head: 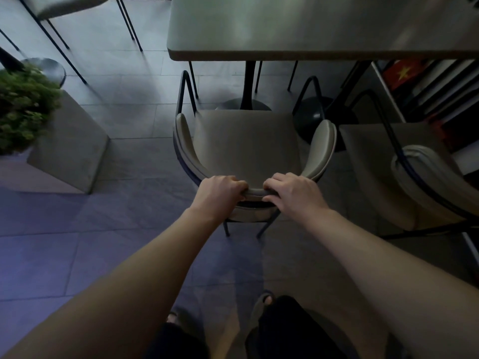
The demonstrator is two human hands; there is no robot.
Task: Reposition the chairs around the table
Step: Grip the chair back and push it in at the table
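Observation:
A beige padded chair (246,143) with a curved backrest and thin black legs stands in front of me, facing the table (298,29). Its seat front is just short of the table's near edge. My left hand (220,193) and my right hand (293,194) both grip the top of the backrest, side by side at its middle. A second beige chair (404,177) stands to the right, close beside the first and turned at an angle. The table's black pedestal base (243,103) shows beyond the seat.
A concrete planter (70,151) with a green shrub (23,107) stands on the left. Another chair (64,6) is at the top left. A second round base (315,117) sits between the two chairs. Shelving with books (427,81) lines the right. My sandalled feet (264,304) stand on grey floor tiles.

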